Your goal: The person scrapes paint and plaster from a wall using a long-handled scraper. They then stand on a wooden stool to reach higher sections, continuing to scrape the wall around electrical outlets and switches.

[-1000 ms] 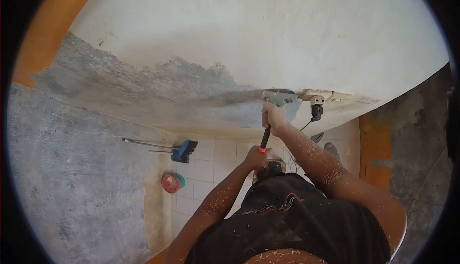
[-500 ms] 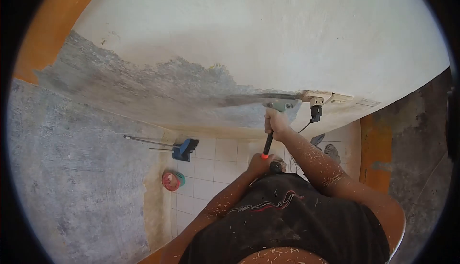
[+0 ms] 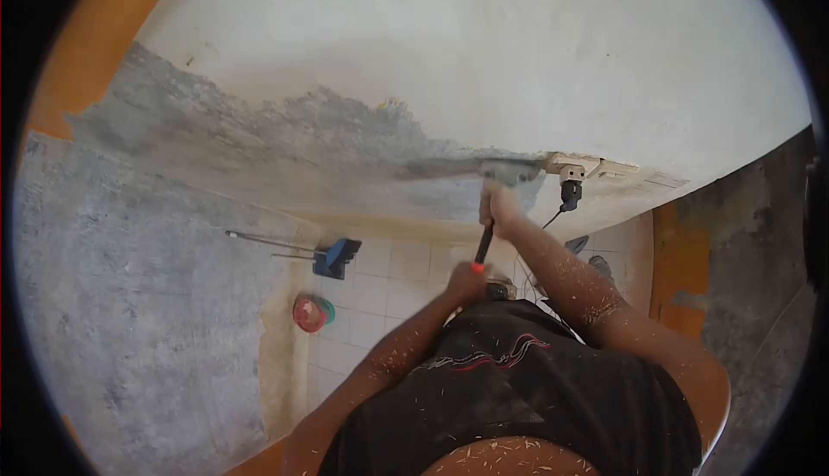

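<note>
Both hands are on a long-handled scraper with a black handle and an orange-red ring low on it. My right hand is closed around its upper part, just below the blurred grey-green head. My left hand wraps the lower end near the ring, close to my shirt. The head is against or very near a grey, stripped patch of the white wall; contact is too blurred to tell. Right of the head sits a wall socket with a black plug in it.
A cord runs down from the plug beside my right forearm. On the tiled floor to the left are a blue dustpan with a long handle and a red bucket. Pale flakes dot my arms and dark shirt.
The view has tilted slightly, so the wall and floor items sit higher. My hands and the scraper have moved a little up the wall, with the head blurred by motion.
</note>
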